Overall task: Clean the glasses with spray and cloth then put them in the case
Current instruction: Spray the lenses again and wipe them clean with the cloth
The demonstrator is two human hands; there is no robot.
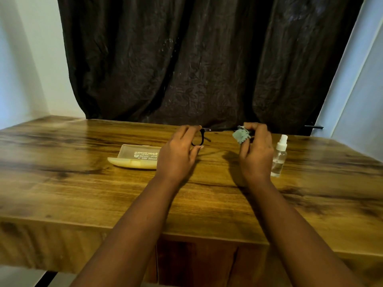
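Note:
The black-framed glasses [202,137] are held up above the wooden table [83,183], near its far edge. My left hand [179,153] grips the frame around one lens. My right hand [256,151] pinches a small grey-green cloth [240,135] around the far end of one temple arm, which stretches between the two hands. The open, pale yellow glasses case [136,158] lies on the table just left of my left hand, lid folded back. A clear spray bottle [279,156] with a white top stands upright just right of my right hand.
A dark crumpled curtain [196,59] hangs behind the table's far edge. White walls stand at the left and right. A thin black bar [314,126] sticks out at the curtain's right end. The table's front edge runs below my forearms.

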